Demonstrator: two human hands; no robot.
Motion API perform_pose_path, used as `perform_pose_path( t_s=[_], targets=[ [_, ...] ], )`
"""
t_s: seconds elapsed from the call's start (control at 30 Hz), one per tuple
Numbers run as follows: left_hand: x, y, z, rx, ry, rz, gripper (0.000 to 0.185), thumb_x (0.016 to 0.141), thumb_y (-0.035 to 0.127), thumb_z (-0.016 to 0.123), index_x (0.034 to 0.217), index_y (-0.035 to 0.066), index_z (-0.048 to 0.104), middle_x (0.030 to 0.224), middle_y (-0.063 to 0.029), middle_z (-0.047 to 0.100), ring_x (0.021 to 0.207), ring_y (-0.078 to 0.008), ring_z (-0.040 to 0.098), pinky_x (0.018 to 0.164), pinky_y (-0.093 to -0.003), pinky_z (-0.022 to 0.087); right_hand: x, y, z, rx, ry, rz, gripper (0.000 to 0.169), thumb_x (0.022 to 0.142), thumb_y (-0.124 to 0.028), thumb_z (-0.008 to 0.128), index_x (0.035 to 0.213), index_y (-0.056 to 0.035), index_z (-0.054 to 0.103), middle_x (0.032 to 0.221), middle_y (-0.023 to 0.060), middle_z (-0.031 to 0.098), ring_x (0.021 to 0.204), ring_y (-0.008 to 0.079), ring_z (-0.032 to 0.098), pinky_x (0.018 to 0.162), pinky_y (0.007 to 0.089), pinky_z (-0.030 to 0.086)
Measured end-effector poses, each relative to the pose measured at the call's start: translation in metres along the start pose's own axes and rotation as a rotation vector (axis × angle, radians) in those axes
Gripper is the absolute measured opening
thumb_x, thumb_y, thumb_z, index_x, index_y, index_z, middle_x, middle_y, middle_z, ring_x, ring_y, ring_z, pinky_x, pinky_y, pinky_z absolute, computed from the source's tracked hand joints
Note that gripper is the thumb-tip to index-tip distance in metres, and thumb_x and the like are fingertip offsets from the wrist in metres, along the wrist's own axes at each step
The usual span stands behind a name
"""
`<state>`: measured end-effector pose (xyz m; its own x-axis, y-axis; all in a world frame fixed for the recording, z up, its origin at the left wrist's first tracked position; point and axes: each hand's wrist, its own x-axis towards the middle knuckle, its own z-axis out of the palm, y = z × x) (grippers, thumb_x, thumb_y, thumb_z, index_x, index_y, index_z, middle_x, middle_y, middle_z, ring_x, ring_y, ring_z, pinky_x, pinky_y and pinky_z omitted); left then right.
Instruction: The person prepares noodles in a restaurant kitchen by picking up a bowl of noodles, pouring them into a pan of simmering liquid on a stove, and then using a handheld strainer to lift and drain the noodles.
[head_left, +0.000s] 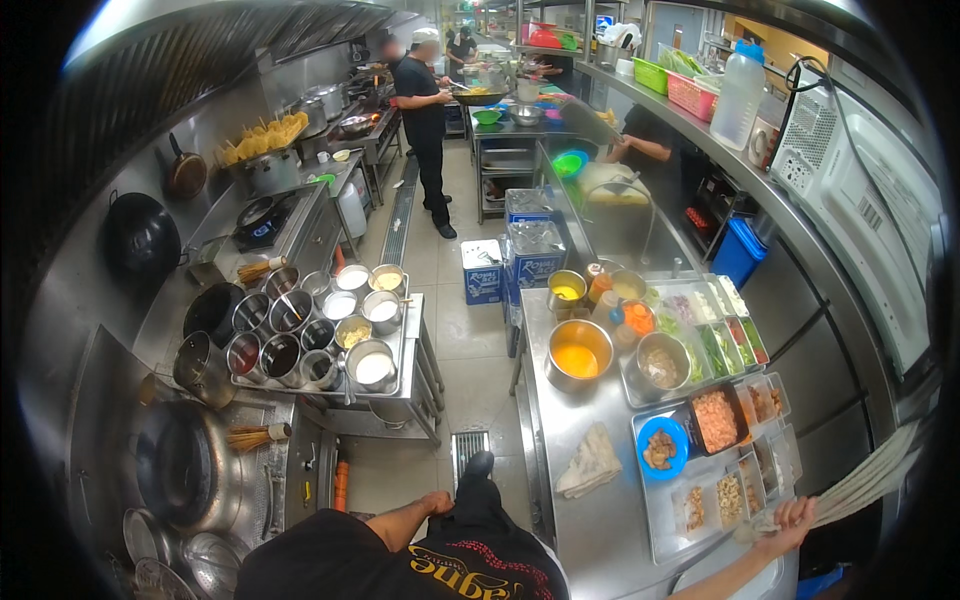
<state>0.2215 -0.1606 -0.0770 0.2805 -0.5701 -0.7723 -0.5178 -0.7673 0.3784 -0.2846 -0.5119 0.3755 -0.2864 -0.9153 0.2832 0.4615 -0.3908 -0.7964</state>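
Note:
My right hand (793, 516) is closed around one end of a white cloth (862, 476), whose other end streams blurred towards the upper right. That hand is over the near right corner of the steel table, beside a metal tray (664, 536) of small clear containers. Near my dark trousers hangs my left hand (436, 502), fingers curled, with nothing visible in it. On the tray are a blue plate (646, 450) with browned pieces and a black container (716, 421) of pink diced meat. A folded beige cloth (590, 461) lies on the table left of the tray.
Steel pots of orange liquid (577, 356) and pale food (661, 361) stand farther along the table. To my left are a tray of sauce pots (315, 330), a large wok (187, 465) and a bamboo brush (259, 435). Blue-and-silver tins (534, 251) and a person in black (424, 112) holding a pan are ahead.

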Motion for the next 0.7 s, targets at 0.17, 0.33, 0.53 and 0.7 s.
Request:
perform_pose_path(
  t_s=[0.17, 0.33, 0.53, 0.7],
  targets=[
    [0.002, 0.000, 0.002, -0.001, -0.003, -0.015, 0.047, 0.086, 0.038, 0.056, 0.111, 0.001, 0.068, 0.112, -0.0230, 0.067, 0.108, -0.0360, 0.064, 0.092, -0.0443, 0.049, -0.004, -0.003, 0.008, 0.010, -0.007, -0.007, 0.041, 0.101, -0.023, 0.047, 0.066, -0.0165, 0.027, 0.058, -0.0053, 0.019, 0.046, 0.0040, 0.020, 0.043, 0.0222, 0.019],
    [-0.001, 0.004, 0.002, -0.016, -0.002, -0.048, 0.048, 0.086, 0.039, 0.056, 0.112, 0.001, 0.067, 0.113, -0.0233, 0.067, 0.109, -0.0367, 0.063, 0.092, -0.0448, 0.049, -0.001, -0.004, 0.003, 0.027, 0.001, 0.020, 0.042, 0.101, -0.024, 0.048, 0.066, -0.0165, 0.027, 0.059, -0.0053, 0.019, 0.046, 0.0042, 0.019, 0.043, 0.0222, 0.019],
    [-0.007, 0.009, 0.000, 0.012, 0.007, -0.027, 0.047, 0.086, 0.039, 0.055, 0.112, 0.001, 0.067, 0.114, -0.0232, 0.066, 0.110, -0.0370, 0.063, 0.092, -0.0449, 0.049, 0.002, -0.003, -0.003, 0.054, -0.038, 0.045, 0.043, 0.102, -0.024, 0.048, 0.065, -0.0166, 0.026, 0.059, -0.0053, 0.019, 0.047, 0.0047, 0.019, 0.044, 0.0225, 0.019],
    [-0.003, 0.002, 0.006, 0.019, 0.043, -0.001, 0.047, 0.086, 0.039, 0.056, 0.111, 0.001, 0.067, 0.113, -0.0234, 0.066, 0.110, -0.0365, 0.063, 0.092, -0.0451, 0.049, 0.000, -0.001, 0.001, 0.085, -0.021, -0.007, 0.037, 0.101, -0.019, 0.048, 0.069, -0.0156, 0.030, 0.058, -0.0059, 0.021, 0.046, 0.0030, 0.019, 0.042, 0.0222, 0.017]
  ],
)
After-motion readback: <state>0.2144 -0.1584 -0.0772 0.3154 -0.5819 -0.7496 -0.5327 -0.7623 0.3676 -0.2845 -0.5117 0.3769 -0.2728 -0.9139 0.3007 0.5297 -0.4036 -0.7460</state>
